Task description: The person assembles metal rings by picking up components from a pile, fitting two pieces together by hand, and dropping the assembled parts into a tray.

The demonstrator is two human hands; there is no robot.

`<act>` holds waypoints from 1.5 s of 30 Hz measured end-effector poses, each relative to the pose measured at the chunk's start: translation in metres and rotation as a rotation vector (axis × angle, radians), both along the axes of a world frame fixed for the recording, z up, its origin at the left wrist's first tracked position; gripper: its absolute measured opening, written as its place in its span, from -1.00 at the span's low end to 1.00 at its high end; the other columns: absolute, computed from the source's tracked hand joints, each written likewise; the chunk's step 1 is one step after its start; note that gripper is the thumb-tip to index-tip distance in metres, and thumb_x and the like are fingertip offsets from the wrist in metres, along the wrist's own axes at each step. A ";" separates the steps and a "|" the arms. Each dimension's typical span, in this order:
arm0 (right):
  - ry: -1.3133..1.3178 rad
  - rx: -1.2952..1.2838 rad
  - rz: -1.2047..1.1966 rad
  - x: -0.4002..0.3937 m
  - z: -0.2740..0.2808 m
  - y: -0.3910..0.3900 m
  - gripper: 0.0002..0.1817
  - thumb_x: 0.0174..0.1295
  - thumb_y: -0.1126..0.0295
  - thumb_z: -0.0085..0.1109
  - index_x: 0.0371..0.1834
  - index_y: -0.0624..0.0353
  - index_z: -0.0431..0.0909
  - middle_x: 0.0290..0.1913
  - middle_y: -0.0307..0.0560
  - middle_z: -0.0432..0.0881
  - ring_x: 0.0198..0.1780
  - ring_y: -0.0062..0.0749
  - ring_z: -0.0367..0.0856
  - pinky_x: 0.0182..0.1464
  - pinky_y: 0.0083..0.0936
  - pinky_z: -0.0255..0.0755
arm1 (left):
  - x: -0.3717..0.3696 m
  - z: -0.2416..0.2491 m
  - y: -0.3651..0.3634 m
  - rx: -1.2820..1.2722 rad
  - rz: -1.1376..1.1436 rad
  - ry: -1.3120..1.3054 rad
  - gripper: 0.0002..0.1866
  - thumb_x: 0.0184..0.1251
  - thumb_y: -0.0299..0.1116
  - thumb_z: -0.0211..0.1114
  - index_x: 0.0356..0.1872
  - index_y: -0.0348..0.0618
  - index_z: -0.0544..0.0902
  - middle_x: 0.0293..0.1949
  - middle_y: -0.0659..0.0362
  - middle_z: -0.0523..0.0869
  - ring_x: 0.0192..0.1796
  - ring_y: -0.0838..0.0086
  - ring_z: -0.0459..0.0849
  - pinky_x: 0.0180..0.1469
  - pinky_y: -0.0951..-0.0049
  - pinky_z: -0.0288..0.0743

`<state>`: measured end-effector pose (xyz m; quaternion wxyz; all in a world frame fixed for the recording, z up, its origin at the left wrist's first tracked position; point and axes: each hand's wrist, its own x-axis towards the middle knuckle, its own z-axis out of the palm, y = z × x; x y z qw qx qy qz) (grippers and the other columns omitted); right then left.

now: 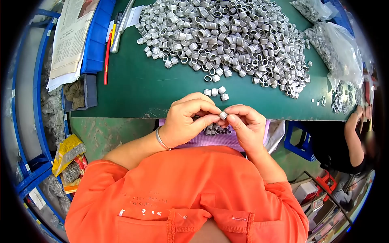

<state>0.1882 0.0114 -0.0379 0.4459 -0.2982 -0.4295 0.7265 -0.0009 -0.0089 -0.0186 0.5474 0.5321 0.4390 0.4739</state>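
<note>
My left hand (184,121) and my right hand (248,126) meet just past the table's near edge, pinching one small grey metal ring (223,116) between thumbs and fingertips. Just beyond them, a few loose grey rings (214,92) lie on the green table (133,91). A large heap of the same short ring-shaped pieces (227,36) covers the far middle of the table. Below my hands, a pink basket (202,140) holds more of these rings (214,130), partly hidden by my hands.
Pens (107,60), papers and a blue bin (97,36) are at the left. Clear plastic bags of small parts (338,50) lie at the right. A co-worker's arm (353,139) reaches the table's right end near a blue stool (298,141). Blue shelving (38,89) stands left.
</note>
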 end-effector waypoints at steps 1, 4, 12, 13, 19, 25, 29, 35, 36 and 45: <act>0.000 0.000 -0.001 -0.002 0.001 0.000 -0.85 0.24 0.69 0.12 -0.13 0.42 0.54 -0.17 0.06 0.65 -0.18 -0.39 0.69 -0.12 -0.55 0.63 | -0.001 0.000 0.000 0.047 -0.014 0.074 -0.87 0.18 -0.72 0.27 -0.24 -0.40 0.62 -0.19 0.08 0.61 -0.16 0.47 0.68 -0.15 0.56 0.64; 0.003 0.103 -0.087 -0.008 0.006 -0.002 -0.86 0.18 0.73 0.16 -0.20 0.37 0.52 -0.17 0.05 0.64 -0.11 -0.40 0.66 -0.07 -0.52 0.61 | 0.003 -0.006 -0.002 -0.073 -0.001 -0.132 -0.85 0.18 -0.70 0.29 -0.22 -0.38 0.60 -0.19 0.08 0.61 -0.16 0.47 0.68 -0.17 0.57 0.64; -0.485 0.812 -0.146 0.003 0.004 0.007 -0.72 -0.09 0.79 0.20 -0.31 0.25 0.51 -0.22 0.03 0.63 -0.22 -0.21 0.60 -0.22 -0.46 0.50 | -0.003 -0.002 0.000 0.177 -0.068 0.246 -0.82 0.04 -0.68 0.34 -0.35 -0.21 0.61 -0.21 0.13 0.64 -0.19 0.48 0.63 -0.17 0.50 0.56; -0.560 0.844 -0.164 0.004 0.005 0.008 -0.73 -0.10 0.78 0.20 -0.32 0.26 0.52 -0.22 0.02 0.62 -0.23 -0.20 0.60 -0.22 -0.45 0.50 | -0.007 -0.002 0.001 0.176 -0.066 0.245 -0.82 0.04 -0.68 0.34 -0.35 -0.21 0.61 -0.21 0.13 0.64 -0.19 0.48 0.63 -0.17 0.50 0.56; -0.904 0.947 -0.293 -0.005 -0.008 0.028 -0.67 -0.10 0.71 0.30 -0.24 0.23 0.49 -0.26 -0.01 0.60 -0.25 -0.23 0.57 -0.27 -0.49 0.46 | -0.007 0.001 -0.001 0.165 -0.133 0.367 -0.85 0.01 -0.67 0.30 -0.39 -0.22 0.62 -0.22 0.15 0.63 -0.24 0.48 0.61 -0.23 0.52 0.52; -0.402 0.432 -0.203 -0.009 -0.013 0.008 -0.66 0.02 0.74 0.29 -0.18 0.24 0.42 -0.15 -0.06 0.57 -0.19 -0.53 0.60 -0.20 -0.58 0.52 | 0.002 0.001 0.002 -0.284 0.066 0.097 -0.87 0.16 -0.58 0.37 -0.26 -0.30 0.64 -0.25 0.18 0.64 -0.18 0.58 0.66 -0.14 0.60 0.60; -0.159 0.323 -0.145 -0.010 -0.010 0.001 -0.62 0.06 0.83 0.19 -0.12 0.27 0.34 -0.12 0.04 0.51 -0.09 -0.39 0.62 -0.05 -0.53 0.59 | 0.003 -0.001 0.003 -0.054 0.034 0.207 -0.86 0.14 -0.59 0.38 -0.27 -0.31 0.66 -0.26 0.15 0.66 -0.30 0.58 0.67 -0.27 0.62 0.60; -0.132 0.335 -0.133 -0.008 -0.009 0.001 -0.62 0.05 0.81 0.23 -0.12 0.27 0.35 -0.13 0.05 0.56 -0.13 -0.42 0.63 -0.10 -0.55 0.58 | -0.001 -0.002 0.003 0.067 0.027 0.276 -0.87 0.15 -0.60 0.35 -0.25 -0.30 0.68 -0.33 0.15 0.68 -0.34 0.58 0.67 -0.30 0.63 0.59; -0.162 0.339 -0.129 -0.007 -0.007 0.002 -0.62 0.05 0.81 0.23 -0.12 0.28 0.35 -0.14 0.06 0.57 -0.15 -0.43 0.63 -0.12 -0.56 0.58 | -0.001 -0.002 0.002 0.054 0.029 0.270 -0.87 0.16 -0.61 0.35 -0.25 -0.31 0.68 -0.33 0.14 0.68 -0.34 0.57 0.68 -0.30 0.62 0.60; -0.195 0.467 -0.161 -0.007 -0.003 0.006 -0.77 0.07 0.77 0.22 -0.30 0.26 0.44 -0.19 0.02 0.61 -0.15 -0.34 0.64 -0.13 -0.52 0.57 | 0.006 -0.002 -0.001 -0.090 0.081 -0.031 -0.93 0.20 -0.62 0.30 -0.30 -0.31 0.68 -0.28 0.13 0.69 -0.21 0.53 0.70 -0.26 0.61 0.59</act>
